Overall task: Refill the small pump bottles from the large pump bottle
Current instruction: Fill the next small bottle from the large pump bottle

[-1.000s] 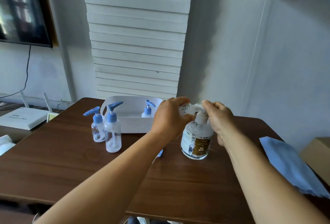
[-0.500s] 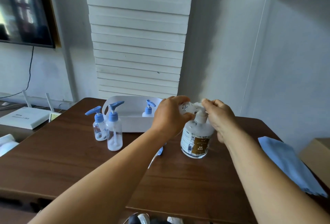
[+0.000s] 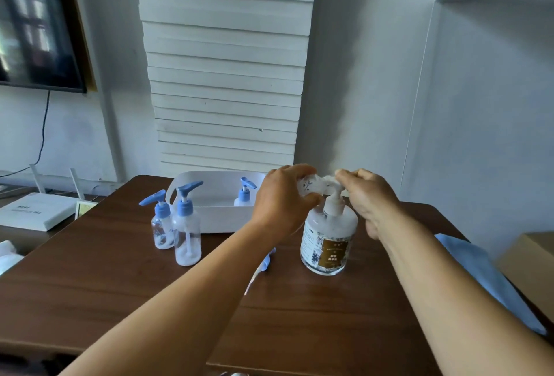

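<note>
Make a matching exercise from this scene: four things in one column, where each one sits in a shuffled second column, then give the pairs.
Things:
1. large pump bottle
2. blue cloth
3. small bottle with blue pump
4. left hand

Places:
A. inside the white tub
B. at the table's right edge
C. standing under both hands, near the table's middle
D. holding a small clear container at the big pump's spout

Pairs: 1-C, 2-B, 3-A, 4-D
</note>
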Demonstrator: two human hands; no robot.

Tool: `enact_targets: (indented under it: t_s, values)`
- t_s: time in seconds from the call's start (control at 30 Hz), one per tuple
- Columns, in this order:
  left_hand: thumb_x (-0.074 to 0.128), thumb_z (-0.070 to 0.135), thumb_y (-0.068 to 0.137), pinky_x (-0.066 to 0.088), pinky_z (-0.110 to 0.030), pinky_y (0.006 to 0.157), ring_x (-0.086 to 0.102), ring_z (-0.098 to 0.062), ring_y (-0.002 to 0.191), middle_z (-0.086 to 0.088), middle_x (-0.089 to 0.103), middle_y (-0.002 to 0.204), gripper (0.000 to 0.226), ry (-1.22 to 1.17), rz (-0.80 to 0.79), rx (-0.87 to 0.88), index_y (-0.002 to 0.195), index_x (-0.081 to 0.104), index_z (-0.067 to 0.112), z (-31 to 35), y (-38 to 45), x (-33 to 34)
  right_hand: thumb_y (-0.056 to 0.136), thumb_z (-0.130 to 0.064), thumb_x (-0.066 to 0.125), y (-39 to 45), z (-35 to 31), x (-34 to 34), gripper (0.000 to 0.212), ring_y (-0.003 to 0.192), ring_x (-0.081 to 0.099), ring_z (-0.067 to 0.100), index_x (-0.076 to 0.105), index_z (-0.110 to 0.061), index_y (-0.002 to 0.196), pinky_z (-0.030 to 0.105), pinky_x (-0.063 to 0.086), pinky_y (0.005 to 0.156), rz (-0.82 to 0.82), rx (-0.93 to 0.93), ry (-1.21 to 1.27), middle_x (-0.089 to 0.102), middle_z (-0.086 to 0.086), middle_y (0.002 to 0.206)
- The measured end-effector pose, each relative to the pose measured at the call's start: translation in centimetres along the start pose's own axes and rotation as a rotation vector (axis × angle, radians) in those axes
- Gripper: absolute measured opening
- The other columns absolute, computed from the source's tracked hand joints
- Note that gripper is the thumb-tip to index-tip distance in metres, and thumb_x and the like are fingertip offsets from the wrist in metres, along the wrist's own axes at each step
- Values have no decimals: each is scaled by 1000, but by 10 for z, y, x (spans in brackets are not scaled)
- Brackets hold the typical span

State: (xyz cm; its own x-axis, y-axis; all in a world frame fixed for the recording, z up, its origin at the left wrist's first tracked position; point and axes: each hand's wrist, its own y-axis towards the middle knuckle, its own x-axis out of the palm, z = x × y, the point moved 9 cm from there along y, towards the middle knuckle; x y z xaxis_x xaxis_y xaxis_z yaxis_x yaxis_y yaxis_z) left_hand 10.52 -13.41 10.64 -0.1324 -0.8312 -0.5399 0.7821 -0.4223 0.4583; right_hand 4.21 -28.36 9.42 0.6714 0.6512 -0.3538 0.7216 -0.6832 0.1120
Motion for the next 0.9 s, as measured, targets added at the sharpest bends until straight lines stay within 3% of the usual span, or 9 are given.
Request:
enact_targets:
  t_s: [0.23, 0.47, 0.67, 0.9]
  values:
    - [76, 27, 73, 46, -28, 91, 57, -14, 105, 5, 65, 112, 47, -2, -11, -19, 118, 62, 26, -9, -4, 8, 92, -36, 52, -5, 21, 12, 26, 69, 48, 9, 53, -15, 76, 24, 36, 55, 17, 51, 87, 56, -1, 77]
    - [76, 25, 74, 43, -21, 86, 56, -13, 105, 7, 65, 112, 48, 9, 12, 6, 119, 61, 28, 2, 1, -2, 93, -35, 50, -1, -7, -3, 24, 68, 47, 6, 56, -12, 88, 22, 35, 52, 15, -55, -76, 53, -3, 75]
    - [76, 25, 73, 46, -26, 89, 59, -14, 103, 5, 66, 112, 47, 8, -4, -18, 118, 62, 25, -6, -5, 5, 91, -34, 52, -7, 14, 7, 24, 68, 47, 12, 50, -17, 74, 25, 34, 52, 62, -28, 36, 54, -2, 72]
    - [75, 25, 73, 47, -30, 92, 56, -15, 106, 5, 65, 113, 49, -6, 6, -6, 119, 61, 28, -1, 1, 0, 91, -34, 53, -1, 0, 0, 22, 71, 49, 11, 57, -12, 86, 24, 37, 54, 32, -52, 1, 56, -1, 77]
